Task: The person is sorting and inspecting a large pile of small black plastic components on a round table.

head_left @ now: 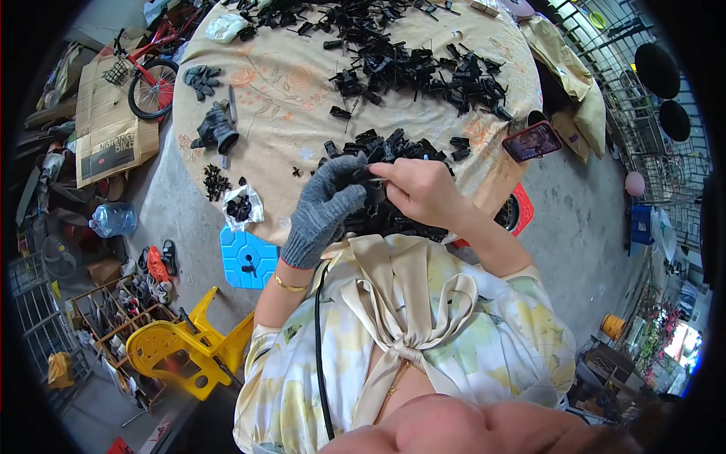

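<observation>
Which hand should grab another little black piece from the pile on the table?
Probably the right hand: it is bare and its fingertips pinch the black part. The gloved left hand grips that part, so it seems busy holding. The pile lies just ahead.

Daylight all over, pretty even and soft, no hard shadows anywhere on the table [302,83]. Colours look punchy, slightly oversaturated. The middle is sharp enough, though the pile of black parts [423,68] near the table's far edge mushes into one dark clump. Heavy fisheye bend toward the rim, black vignette in all four corners. The bottom edge, closest to the lens, is blurry.
</observation>
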`<state>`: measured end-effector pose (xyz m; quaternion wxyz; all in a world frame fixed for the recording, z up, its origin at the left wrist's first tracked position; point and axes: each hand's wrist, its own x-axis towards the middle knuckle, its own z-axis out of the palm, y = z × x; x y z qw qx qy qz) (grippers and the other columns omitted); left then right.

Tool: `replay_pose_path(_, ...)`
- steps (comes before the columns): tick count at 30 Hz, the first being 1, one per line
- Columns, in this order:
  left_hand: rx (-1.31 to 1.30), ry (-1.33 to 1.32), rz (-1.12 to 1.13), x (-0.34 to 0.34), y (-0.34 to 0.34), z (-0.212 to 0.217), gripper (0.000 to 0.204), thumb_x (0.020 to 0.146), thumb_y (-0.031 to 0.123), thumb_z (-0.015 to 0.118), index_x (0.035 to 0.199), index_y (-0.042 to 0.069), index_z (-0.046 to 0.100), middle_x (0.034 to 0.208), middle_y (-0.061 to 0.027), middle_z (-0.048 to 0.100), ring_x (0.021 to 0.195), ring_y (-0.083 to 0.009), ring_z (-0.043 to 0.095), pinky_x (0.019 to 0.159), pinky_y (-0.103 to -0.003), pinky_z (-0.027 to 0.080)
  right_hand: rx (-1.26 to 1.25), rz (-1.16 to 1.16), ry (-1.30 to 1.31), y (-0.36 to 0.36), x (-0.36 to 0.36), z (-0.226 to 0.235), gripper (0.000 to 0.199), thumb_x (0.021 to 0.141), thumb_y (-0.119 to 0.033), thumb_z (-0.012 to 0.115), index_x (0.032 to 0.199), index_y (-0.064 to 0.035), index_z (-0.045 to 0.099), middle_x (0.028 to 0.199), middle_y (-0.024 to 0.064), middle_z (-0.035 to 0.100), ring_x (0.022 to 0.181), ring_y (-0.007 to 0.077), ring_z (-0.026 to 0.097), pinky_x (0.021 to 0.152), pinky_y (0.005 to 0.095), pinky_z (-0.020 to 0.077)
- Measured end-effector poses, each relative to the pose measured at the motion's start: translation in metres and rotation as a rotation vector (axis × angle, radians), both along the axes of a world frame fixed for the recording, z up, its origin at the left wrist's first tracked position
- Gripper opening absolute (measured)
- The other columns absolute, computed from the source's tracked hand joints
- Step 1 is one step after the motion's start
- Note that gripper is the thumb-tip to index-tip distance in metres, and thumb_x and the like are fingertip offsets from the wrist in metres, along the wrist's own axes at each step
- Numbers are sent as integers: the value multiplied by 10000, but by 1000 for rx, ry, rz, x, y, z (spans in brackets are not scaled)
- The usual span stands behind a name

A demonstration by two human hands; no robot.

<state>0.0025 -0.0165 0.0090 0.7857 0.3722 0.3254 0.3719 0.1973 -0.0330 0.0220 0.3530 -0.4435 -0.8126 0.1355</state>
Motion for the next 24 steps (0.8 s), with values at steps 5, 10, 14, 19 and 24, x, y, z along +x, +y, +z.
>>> replay_pose_path(5, -116, -140, 63, -1, 6, -5, 404, 775, -10, 579, 1165, 17, 475, 1049, -74, 569, 947, -145, 555, 807, -274, 479, -448, -9, 456, -1, 4, 3, 274, 728, -84, 686, 989, -49, 609, 611, -17, 517, 486, 43, 413, 461, 203, 354)
replay_pose_path(10, 97, 93, 72, 10, -6, 2, 450, 788, -7, 571, 1216, 22, 436, 1119, -69, 531, 994, -139, 520, 847, -265, 450, -652, -46, 670, -4, -9, -6, 260, 706, -109, 740, 909, -28, 600, 616, -56, 483, 550, 5, 389, 496, 168, 320)
replay_pose_path(14, 249, 83, 19, 11, -14, 3, 518, 784, -33, 581, 1262, 23, 392, 1177, -69, 494, 1030, -132, 499, 878, -271, 437, -696, -116, 603, -3, -12, -12, 236, 722, -115, 727, 893, -30, 588, 618, -53, 473, 575, 11, 408, 519, 174, 336)
replay_pose_path(19, 242, 185, 40, 10, -13, -6, 522, 756, -11, 652, 1229, 24, 432, 1155, -69, 512, 1029, -139, 510, 855, -265, 456, -848, -28, 821, -4, -17, -16, 147, 810, -126, 638, 894, -18, 586, 650, -55, 493, 589, 14, 413, 516, 179, 339)
replay_pose_path(24, 184, 151, 147, 10, -10, -4, 401, 730, -42, 660, 1101, 5, 515, 1020, -86, 580, 919, -140, 562, 818, -266, 479, -978, 54, 941, -8, -11, -16, 145, 877, -127, 547, 923, -3, 606, 688, -51, 524, 602, 15, 427, 509, 179, 342)
